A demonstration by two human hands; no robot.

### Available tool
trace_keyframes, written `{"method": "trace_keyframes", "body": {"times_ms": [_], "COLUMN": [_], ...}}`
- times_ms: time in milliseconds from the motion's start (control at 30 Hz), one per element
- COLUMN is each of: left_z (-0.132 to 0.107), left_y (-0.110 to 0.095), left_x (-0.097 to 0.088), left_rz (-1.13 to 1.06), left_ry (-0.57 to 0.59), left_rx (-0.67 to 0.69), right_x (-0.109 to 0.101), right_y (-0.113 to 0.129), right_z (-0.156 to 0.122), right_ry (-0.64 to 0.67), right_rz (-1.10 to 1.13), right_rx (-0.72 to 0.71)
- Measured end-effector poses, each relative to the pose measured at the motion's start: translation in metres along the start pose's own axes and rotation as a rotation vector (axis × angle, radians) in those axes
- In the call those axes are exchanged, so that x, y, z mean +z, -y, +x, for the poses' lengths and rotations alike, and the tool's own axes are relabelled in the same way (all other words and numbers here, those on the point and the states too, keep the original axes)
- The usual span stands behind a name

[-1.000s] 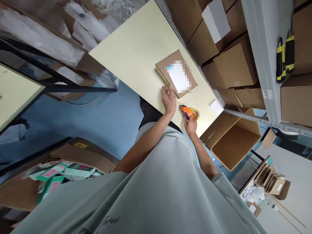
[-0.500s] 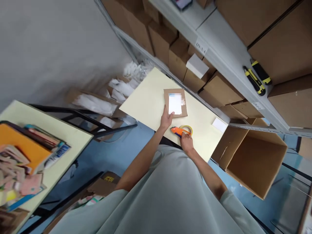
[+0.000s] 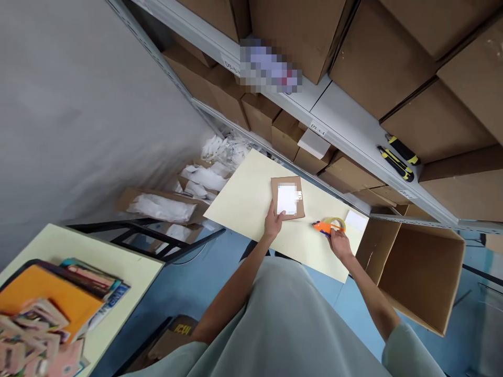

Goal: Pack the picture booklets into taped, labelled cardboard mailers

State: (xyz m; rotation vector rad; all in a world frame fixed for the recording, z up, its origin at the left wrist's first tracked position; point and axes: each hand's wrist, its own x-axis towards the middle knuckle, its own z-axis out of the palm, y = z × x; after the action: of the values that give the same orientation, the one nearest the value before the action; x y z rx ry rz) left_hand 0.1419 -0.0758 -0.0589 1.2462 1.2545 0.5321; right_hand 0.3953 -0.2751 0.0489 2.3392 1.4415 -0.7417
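Observation:
My left hand (image 3: pixel 273 222) grips the lower left corner of a small brown cardboard box (image 3: pixel 288 215), its thumb on top. A white label (image 3: pixel 286 199) is stuck on the box's upper face. To the right, my right hand (image 3: pixel 338 243) is closed around an orange tape dispenser (image 3: pixel 323 227) carrying a roll of yellowish tape (image 3: pixel 342 224). The dispenser's nose points left, towards the box but apart from it. Both are over the pale yellow table (image 3: pixel 239 193). A white slip (image 3: pixel 355 220) lies near the table's right end.
Shelving (image 3: pixel 341 125) with cardboard boxes runs behind the table. Two yellow-black utility knives (image 3: pixel 396 162) lie on its upper shelf. A large open carton (image 3: pixel 420 272) stands at right. Another table (image 3: pixel 137 262) with books and papers is at left, beside cartons of white packaging (image 3: pixel 165 207).
My right hand has moved the tape dispenser to the right, away from the box. My left hand still holds the box. The camera view has tilted up, showing more of the upper shelf.

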Motion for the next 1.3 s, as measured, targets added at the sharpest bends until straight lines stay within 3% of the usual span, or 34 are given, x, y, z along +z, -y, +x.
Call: {"method": "trace_keyframes", "body": {"times_ms": [100, 233, 367, 433, 467, 500, 567, 700, 767, 833, 900, 1133, 1233, 1300], "left_z": [0.018, 0.06, 0.113, 0.138, 0.147, 0.154, 0.16, 0.147, 0.139, 0.133, 0.131, 0.123, 0.116, 0.113], "left_y": [0.005, -0.002, -0.018, -0.026, -0.032, -0.039, -0.054, -0.083, -0.089, -0.088, -0.083, -0.085, -0.089, -0.088], "left_x": [-0.021, -0.082, -0.156, -0.178, -0.181, -0.179, -0.158, -0.069, -0.03, -0.009, -0.007, -0.031, -0.029, -0.026], "left_rz": [0.077, 0.221, 0.364, 0.448, 0.514, 0.595, 0.726, 0.757, 0.76, 0.809, 0.869, 1.039, 1.072, 1.076], "left_ry": [0.062, 0.244, 0.474, 0.618, 0.635, 0.592, 0.422, 0.095, 0.074, 0.132, 0.172, 0.233, 0.232, 0.26], "left_rx": [0.0, 0.071, 0.111, 0.14, 0.14, 0.151, 0.172, 0.154, 0.114, 0.132, 0.175, 0.299, 0.242, 0.199], "right_x": [-0.024, -0.037, -0.021, -0.007, -0.001, 0.004, 0.009, 0.012, 0.015, 0.021, 0.03, 0.05, 0.056, 0.065], "right_y": [0.022, 0.063, 0.109, 0.135, 0.148, 0.161, 0.184, 0.21, 0.213, 0.215, 0.22, 0.255, 0.244, 0.217], "right_z": [0.032, 0.052, 0.045, 0.041, 0.039, 0.037, 0.034, 0.029, 0.026, 0.023, 0.019, 0.023, 0.016, 0.003], "right_ry": [0.049, 0.119, 0.192, 0.204, 0.207, 0.206, 0.195, 0.148, 0.129, 0.118, 0.095, 0.053, 0.06, 0.05], "right_rz": [-0.127, -0.126, -0.094, -0.06, -0.036, -0.011, 0.032, 0.092, 0.121, 0.153, 0.189, 0.313, 0.321, 0.338], "right_rx": [-0.036, -0.132, -0.219, -0.252, -0.261, -0.26, -0.234, -0.146, -0.116, -0.106, -0.117, -0.27, -0.333, -0.356]}}
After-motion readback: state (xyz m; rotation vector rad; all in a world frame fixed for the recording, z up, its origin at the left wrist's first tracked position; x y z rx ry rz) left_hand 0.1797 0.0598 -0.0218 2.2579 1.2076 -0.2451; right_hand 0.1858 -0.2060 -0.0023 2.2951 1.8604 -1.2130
